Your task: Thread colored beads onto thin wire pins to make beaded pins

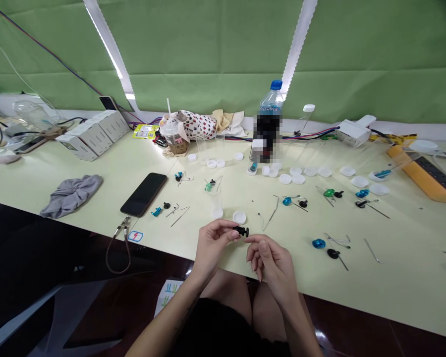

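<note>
My left hand (212,244) pinches a small black knob-shaped part (241,231) just above the near edge of the pale table (394,277). My right hand (269,260) is curled with its fingertips right beside that part; whether it holds anything is too small to tell. A clear plastic tube (216,201) with a green piece inside and a white cap (239,217) stand just beyond my hands. A bent metal wire (269,218) lies to the right of the cap.
Several sets of coloured beads, black knobs and wires are scattered over the table, with white caps (298,178) further back. A black phone (144,194), a grey cloth (72,194), white boxes (92,133), a water bottle (269,124) and an orange power strip (427,173) also sit there.
</note>
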Motion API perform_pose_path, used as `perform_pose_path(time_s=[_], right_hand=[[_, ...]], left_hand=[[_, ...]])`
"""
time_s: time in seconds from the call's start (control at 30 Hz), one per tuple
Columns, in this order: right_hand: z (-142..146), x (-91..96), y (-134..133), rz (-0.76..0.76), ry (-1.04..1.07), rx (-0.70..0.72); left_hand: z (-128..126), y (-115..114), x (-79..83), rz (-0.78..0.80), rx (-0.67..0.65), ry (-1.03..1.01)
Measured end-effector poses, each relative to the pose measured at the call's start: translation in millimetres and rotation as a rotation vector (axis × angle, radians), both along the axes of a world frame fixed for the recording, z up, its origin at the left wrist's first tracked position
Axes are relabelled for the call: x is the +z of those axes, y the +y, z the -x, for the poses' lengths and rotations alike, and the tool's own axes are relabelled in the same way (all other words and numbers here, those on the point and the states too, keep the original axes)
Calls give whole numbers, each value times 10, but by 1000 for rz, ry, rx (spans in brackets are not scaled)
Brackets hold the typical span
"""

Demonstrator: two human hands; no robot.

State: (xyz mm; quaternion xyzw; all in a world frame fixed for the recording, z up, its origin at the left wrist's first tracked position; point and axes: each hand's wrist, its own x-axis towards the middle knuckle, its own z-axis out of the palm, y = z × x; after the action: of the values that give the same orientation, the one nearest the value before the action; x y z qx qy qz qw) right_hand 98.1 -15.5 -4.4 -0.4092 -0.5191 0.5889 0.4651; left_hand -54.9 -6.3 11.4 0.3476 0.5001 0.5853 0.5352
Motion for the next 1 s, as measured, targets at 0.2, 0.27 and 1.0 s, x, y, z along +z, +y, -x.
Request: perform_pose_path(time_s=[0.2,0.27,1.0], right_hand=[[0,-11,-2,3,40,-16],[0,-5,-3,-7,58,-21],[14,5,24,47,-15,-11]], left_hand=[[-2,-3,6,-3,-3,16],[-1,-7,7,-9,-7,13],[1,-3,16,-18,-18,-20]])
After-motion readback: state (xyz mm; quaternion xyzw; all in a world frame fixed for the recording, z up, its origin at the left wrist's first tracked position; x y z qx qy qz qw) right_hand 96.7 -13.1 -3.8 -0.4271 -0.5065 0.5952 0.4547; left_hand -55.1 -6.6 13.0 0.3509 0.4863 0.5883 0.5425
